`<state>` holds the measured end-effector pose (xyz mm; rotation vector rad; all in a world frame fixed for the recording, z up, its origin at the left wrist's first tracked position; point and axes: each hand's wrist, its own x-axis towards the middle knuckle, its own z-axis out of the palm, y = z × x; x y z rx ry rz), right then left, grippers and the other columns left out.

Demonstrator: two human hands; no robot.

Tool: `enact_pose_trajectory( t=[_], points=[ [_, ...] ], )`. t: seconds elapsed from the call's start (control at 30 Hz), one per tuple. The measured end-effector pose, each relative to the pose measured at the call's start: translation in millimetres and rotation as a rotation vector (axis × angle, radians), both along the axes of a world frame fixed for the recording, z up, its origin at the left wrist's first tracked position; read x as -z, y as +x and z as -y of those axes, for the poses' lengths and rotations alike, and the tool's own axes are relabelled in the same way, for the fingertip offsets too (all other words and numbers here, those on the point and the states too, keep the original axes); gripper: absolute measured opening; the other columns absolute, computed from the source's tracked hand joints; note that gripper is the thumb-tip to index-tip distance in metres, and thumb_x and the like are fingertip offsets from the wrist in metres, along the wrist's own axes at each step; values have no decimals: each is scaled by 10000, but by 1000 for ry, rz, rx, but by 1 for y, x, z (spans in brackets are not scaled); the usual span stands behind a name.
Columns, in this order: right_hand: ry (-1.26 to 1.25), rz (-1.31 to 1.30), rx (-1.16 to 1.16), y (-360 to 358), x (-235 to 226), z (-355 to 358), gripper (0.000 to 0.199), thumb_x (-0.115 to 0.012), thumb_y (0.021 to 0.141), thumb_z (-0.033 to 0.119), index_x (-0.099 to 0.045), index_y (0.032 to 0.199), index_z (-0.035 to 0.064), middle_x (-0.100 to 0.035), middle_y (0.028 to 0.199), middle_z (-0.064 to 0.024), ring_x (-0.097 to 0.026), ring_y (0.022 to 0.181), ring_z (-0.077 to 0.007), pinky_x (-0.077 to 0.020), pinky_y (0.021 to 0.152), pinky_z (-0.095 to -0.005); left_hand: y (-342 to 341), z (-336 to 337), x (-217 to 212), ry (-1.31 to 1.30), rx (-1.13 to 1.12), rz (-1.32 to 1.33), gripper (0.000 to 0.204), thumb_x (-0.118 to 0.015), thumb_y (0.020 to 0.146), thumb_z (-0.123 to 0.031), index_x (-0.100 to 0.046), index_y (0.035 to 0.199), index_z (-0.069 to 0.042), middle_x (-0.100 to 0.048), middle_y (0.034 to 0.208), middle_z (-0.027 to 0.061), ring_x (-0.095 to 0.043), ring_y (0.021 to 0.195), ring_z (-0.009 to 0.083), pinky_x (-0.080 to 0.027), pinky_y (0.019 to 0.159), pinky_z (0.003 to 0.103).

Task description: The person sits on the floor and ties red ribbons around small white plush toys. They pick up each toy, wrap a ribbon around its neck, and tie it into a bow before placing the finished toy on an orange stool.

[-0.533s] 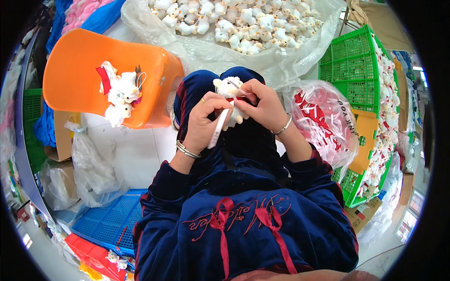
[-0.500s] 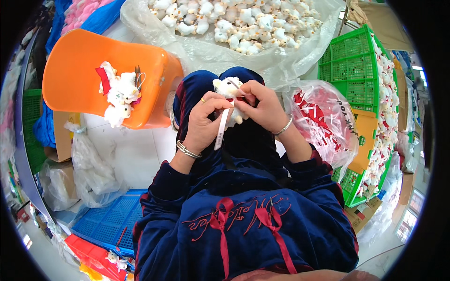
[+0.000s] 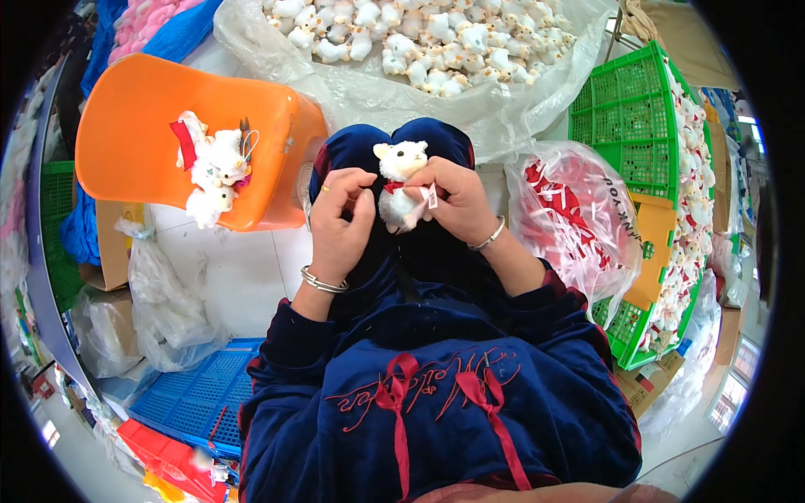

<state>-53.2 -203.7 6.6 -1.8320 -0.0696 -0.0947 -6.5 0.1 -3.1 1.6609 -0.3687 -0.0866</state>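
Observation:
A small white plush animal [image 3: 401, 161] with a red ribbon at its neck is held upright above my knees. My right hand [image 3: 457, 199] is closed on its side, thumb and fingers pinching near the neck. A small white tag [image 3: 433, 198] sticks out by the right thumb. My left hand [image 3: 342, 220] is just left of the toy, fingers bent, thumb and forefinger a little apart with nothing visible between them. On the orange chair [image 3: 126, 109] at the left lie several similar white plush toys [image 3: 220, 159], one with a red ribbon.
A clear plastic sheet [image 3: 352, 105] ahead bears a heap of white plush toys [image 3: 453, 38]. To the right are a plastic bag [image 3: 616, 243] of red and white ribbons and a green crate [image 3: 620, 126] beside more plush toys. A blue crate [image 3: 189, 394] stands at lower left.
My left hand has come away from the toy to the left. The long white strip no longer hangs below it. The toy now faces right in my right hand, its tag showing.

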Motion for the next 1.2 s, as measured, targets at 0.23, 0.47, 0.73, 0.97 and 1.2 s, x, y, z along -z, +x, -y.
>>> enact_pose_trajectory(
  t=[0.23,0.47,0.73,0.97,1.2],
  points=[
    [-158,102,-49,6,-7,-4,123,-738,865,35,-695,979,51,-643,894,-83,-646,773,-223,-515,682,-310,6,8,-22,87,167,-294,202,-721,933,-176,-706,877,17,-652,760,38,-584,687,65,-475,628,224],
    [-258,137,-5,6,-10,-11,163,-735,833,34,-688,988,48,-658,927,-118,-660,807,-297,-530,715,-356,2,15,-32,247,167,-295,319,-835,843,-248,-624,800,-12,-642,704,34,-573,620,77,-476,572,245],
    [-135,-4,93,9,-6,-14,177,-737,830,25,-692,1002,21,-680,879,-88,-650,731,-176,-519,671,-297,-2,18,-34,225,217,-180,224,-814,867,-181,-672,876,-8,-655,801,38,-582,661,70,-487,615,232],
    [-47,-57,167,10,-6,-16,148,-718,892,67,-703,1024,3,-698,856,-77,-639,711,-117,-519,659,-278,3,14,-14,-186,317,-512,93,-688,969,-71,-670,1030,-3,-708,899,31,-641,729,73,-511,658,206],
    [-31,-137,173,9,-14,-11,115,-687,943,108,-652,970,2,-682,810,-71,-628,700,-108,-511,646,-269,16,9,-14,-242,383,-672,167,-695,978,-136,-692,1076,-1,-713,882,25,-632,705,50,-492,624,184]
  ],
)
